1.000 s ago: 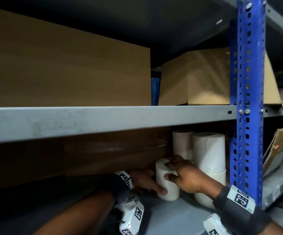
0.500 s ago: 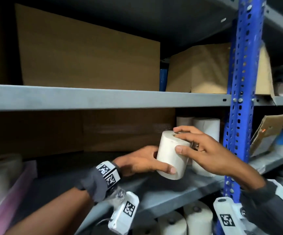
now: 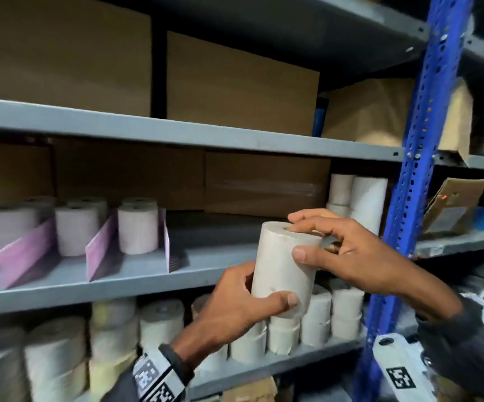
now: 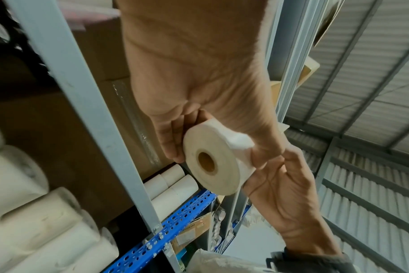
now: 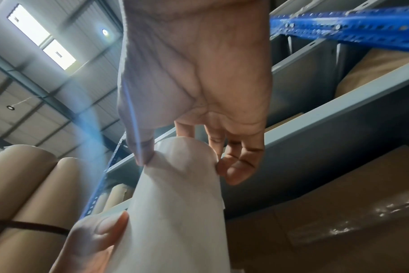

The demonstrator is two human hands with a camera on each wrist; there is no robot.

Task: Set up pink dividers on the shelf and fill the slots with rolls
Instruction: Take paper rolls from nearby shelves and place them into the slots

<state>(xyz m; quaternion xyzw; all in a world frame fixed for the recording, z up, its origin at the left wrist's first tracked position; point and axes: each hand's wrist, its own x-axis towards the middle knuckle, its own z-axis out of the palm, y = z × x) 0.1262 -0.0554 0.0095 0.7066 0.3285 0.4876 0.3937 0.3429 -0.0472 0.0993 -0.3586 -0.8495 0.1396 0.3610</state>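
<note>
A white paper roll (image 3: 283, 271) hangs upright in the air in front of the grey middle shelf (image 3: 136, 274). My left hand (image 3: 235, 309) grips its lower part, thumb across the front. My right hand (image 3: 348, 253) holds its top end, thumb on the side and fingers over the top rim. The left wrist view shows the roll (image 4: 213, 160) from below with its brown core. In the right wrist view the roll (image 5: 180, 203) is pinched at its top. Pink dividers (image 3: 98, 248) stand on the shelf at left, with rolls (image 3: 138, 230) in the slots between them.
A blue perforated upright (image 3: 409, 175) stands just right of my hands. More white rolls (image 3: 359, 195) stand at the shelf's right end. Brown cartons (image 3: 240, 85) fill the upper shelf and the back. The lower shelf (image 3: 159, 323) holds several rolls.
Both hands lifted the roll off the shelf's right end and brought it out toward me and higher. The view swung left, bringing the pink dividers and filled slots into sight.
</note>
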